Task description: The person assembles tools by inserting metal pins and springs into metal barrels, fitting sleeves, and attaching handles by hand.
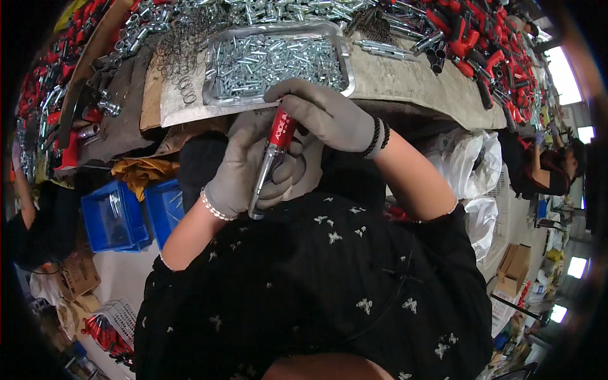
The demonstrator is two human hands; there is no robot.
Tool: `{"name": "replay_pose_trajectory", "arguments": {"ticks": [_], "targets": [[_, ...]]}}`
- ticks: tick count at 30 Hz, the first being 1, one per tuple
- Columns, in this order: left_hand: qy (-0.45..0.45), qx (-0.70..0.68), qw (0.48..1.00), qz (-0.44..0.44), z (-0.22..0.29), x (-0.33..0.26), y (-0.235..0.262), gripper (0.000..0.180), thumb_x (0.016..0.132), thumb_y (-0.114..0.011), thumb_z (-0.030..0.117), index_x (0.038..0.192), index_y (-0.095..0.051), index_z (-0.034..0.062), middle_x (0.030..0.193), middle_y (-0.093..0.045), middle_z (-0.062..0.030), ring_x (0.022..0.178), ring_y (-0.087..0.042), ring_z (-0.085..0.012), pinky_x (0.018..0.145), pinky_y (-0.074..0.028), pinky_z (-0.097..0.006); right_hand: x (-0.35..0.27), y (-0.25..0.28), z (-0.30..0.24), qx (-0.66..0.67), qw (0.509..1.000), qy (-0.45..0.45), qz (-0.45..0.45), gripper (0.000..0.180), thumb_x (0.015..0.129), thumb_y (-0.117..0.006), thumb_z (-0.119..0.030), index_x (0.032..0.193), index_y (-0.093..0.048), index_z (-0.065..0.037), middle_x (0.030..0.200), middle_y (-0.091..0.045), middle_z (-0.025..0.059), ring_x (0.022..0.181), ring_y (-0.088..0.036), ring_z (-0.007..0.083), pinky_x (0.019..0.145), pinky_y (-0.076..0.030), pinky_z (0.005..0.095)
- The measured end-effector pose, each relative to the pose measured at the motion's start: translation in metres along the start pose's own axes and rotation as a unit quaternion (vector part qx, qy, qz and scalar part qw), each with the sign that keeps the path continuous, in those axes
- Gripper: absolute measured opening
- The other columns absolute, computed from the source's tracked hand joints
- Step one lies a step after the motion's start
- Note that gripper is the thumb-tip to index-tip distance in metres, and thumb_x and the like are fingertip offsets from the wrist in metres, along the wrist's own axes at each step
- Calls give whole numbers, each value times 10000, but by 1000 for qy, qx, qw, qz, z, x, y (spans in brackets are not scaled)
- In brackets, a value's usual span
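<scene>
In front of my chest I hold a hand tool (281, 132) with a red body and a silver metal barrel slanting down to the left. My left hand (237, 168), in a grey glove, is closed round it from below. My right hand (329, 117), also gloved, grips the red upper end with thumb and bent fingers. Whether a small part is pinched there too is hidden by the fingers. Just beyond my hands, a metal tray (350, 69) full of small silver pins (278, 60) lies on the bench.
Loose springs (185, 85) lie left of the tray. Red tool bodies (465, 38) pile up at the far right. Blue bins (114, 221) stand low on the left, and white plastic bags (472, 158) hang on the right. Another person (551, 164) works at far right.
</scene>
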State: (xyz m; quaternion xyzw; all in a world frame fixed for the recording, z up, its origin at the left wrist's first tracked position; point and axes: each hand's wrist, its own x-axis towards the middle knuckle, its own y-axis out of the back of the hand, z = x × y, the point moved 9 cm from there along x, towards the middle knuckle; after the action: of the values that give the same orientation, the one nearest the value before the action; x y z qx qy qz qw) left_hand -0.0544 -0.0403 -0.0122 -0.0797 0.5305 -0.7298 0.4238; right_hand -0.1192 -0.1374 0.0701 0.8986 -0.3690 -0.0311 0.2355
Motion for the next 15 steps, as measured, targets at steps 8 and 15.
{"name": "replay_pose_trajectory", "arguments": {"ticks": [8, 15], "targets": [[30, -25, 999, -20, -5, -5, -3, 998, 677, -262, 969, 1032, -546, 81, 533, -358, 34, 335, -254, -56, 312, -194, -195, 9, -13, 2, 6, 996, 9, -88, 324, 1033, -476, -300, 1138, -624, -31, 985, -659, 95, 881, -626, 194, 835, -501, 310], [-22, 144, 989, 4, -2, -6, 13, 801, 846, -372, 832, 1006, -593, 79, 560, -413, 33, 389, -328, -63, 369, -292, -226, 5, -30, 16, -414, 909, -47, 0, 307, 965, -533, -357, 1057, -610, -74, 969, -664, 207, 809, -672, 371, 675, -535, 449]]}}
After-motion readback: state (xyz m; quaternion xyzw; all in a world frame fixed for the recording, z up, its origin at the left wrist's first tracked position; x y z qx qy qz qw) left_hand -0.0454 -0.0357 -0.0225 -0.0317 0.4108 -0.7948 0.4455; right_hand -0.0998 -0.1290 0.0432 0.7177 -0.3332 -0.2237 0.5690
